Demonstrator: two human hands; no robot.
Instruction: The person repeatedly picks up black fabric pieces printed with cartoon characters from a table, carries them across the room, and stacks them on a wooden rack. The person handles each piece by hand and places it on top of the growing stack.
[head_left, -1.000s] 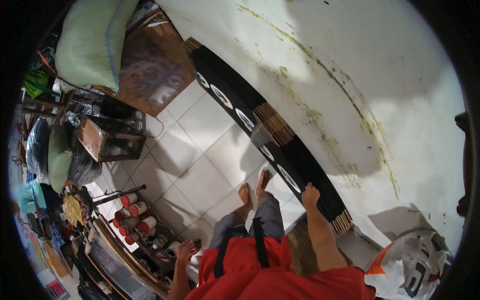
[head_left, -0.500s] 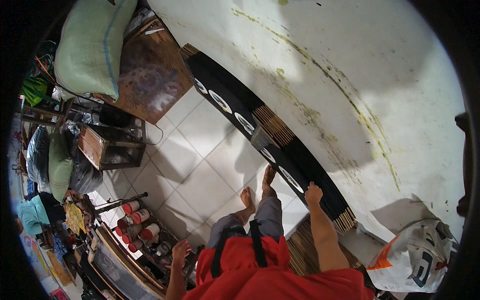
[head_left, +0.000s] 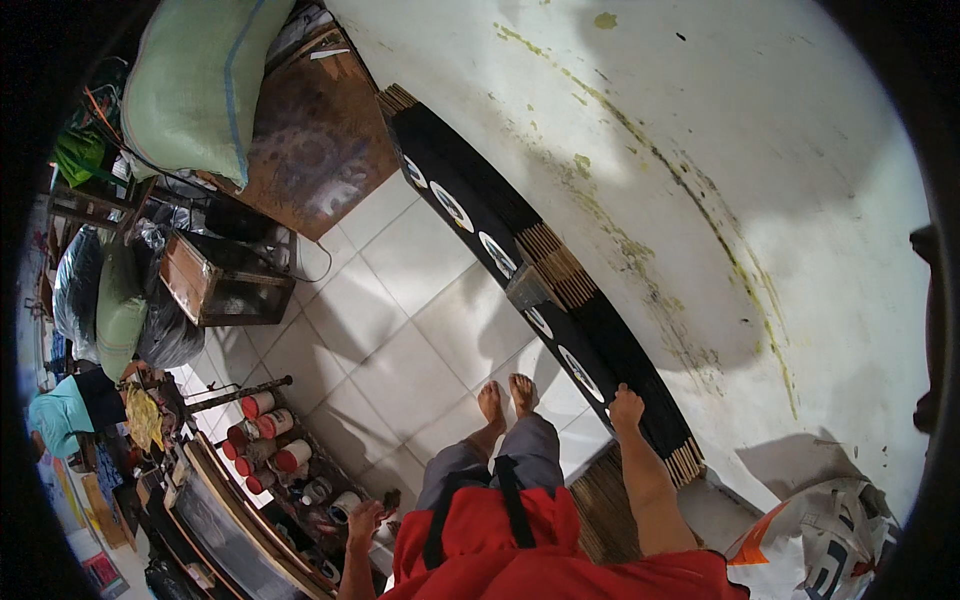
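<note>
1. The right hand rests on the top edge of the boards, a long stack of thin black panels with round pale marks that stands on edge against the wall. The fingers curl over the nearest panels, so the hand is grasping that edge; how tightly cannot be told.
2. The left hand hangs low by the hip, fingers loosely spread and holding nothing, just above a rack of red-and-white cans.
3. Progress, as a judgement: the stack looks whole and leans in place, with no panel pulled clear of it, so the handling seems barely begun. Lifting or shifting anything is all left to do.
4. The boards run from the far corner by a brown sheet down to the near end at the person's right side. The grip sits at that near end, close to where the pale panel ends show.
5. The bare feet stand on the tile floor, just beside the stack's foot.
6. A green sack lies at top left, well apart from both hands.
</note>
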